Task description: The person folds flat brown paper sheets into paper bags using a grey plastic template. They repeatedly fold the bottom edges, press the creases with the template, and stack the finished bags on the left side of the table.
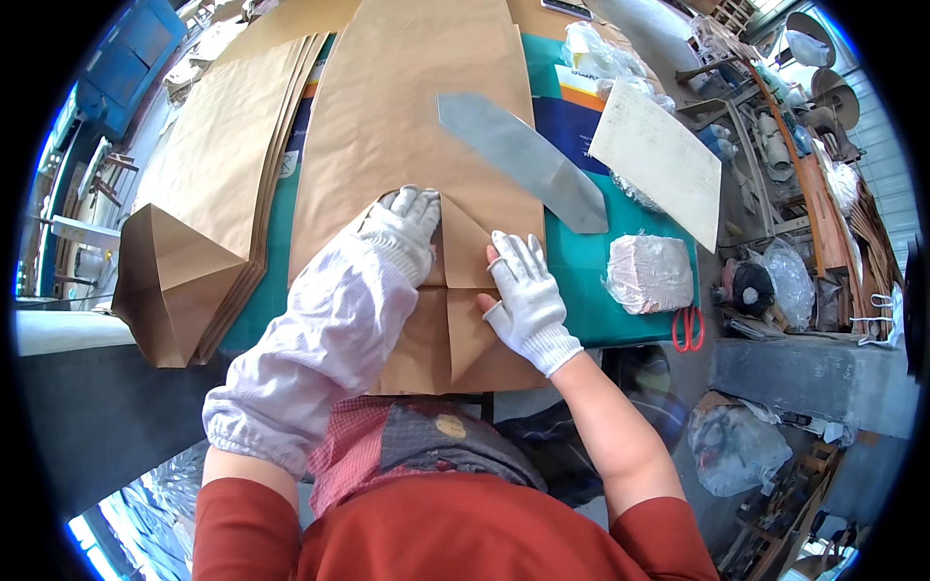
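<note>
At the near end of the table (575,286), the brown bag (407,107) lies lengthwise before me, its near edge toward my lap and its long body running away to the far side. Near end is folded to a point; one crease runs down the middle, another crosses it.

Left hand (402,230): gloved, fingers straight and together, laid flat at the tip of the fold, gripping nothing that I can see. Its underside is hidden. Right hand (529,302): gloved, thumb and one fingertip bare, fingers extended and slightly spread, palm down by the bag's right edge, not closed on anything. The two hands are apart, the middle crease between them.

Left margin: a narrow green strip of table separates the bag from the stack (228,136), whose layered edges face me on that side; the top one has its near end folded open.

Right margin: the metal plate (523,160) lies slantwise across the bag's right edge, one end on the paper, the other over the green. Beyond it, the white board (659,160) juts past the table's right edge. Wrapped block (649,274) sits near that edge, red handles (688,329) just beside it. Between block and right hand, a patch of green gives sideways room.
</note>
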Tool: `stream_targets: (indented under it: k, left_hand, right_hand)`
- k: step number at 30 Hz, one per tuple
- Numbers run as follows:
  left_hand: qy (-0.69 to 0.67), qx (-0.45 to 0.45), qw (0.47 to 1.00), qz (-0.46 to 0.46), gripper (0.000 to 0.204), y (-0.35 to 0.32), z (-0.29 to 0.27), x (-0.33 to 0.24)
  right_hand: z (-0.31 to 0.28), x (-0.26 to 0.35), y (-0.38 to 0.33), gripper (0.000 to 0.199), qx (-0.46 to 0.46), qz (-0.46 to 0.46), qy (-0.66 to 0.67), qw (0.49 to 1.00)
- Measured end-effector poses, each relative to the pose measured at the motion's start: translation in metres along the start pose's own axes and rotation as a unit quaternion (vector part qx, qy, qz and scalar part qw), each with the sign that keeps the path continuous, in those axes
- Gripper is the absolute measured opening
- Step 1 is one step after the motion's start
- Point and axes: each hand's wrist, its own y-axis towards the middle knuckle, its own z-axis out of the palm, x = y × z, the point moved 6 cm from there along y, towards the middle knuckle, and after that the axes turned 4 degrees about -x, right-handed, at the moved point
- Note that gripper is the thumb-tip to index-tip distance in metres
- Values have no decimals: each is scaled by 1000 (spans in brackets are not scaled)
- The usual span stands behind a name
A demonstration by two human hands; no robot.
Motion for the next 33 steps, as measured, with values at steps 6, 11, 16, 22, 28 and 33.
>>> stream_targets:
  k: [6, 11, 16, 22, 28, 33]
  left_hand:
    - [3, 18, 998, -61, 72, 10, -9, -8]
    - [-281, 145, 948, -27, 52, -40, -92, 28]
    - [-720, -207, 662, -17, 81, -120, -19, 123]
    - [-502, -191, 844, 22, 76, -153, 39, 115]
    - [-205, -201, 958, -11, 82, -153, 34, 83]
    - [-148, -163, 974, -50, 90, -143, 26, 70]
  right_hand:
    - [4, 10, 9, 70, 14, 16, -51, 998]
    - [-6, 11, 0, 73, 35, 17, -53, 998]
    - [1, 30, 31, 73, 57, 40, -30, 997]
    - [36, 31, 68, 78, 13, -26, -70, 997]
    - [45, 30, 67, 78, 6, -35, -91, 995]
    - [44, 29, 67, 76, 2, -34, -76, 997]
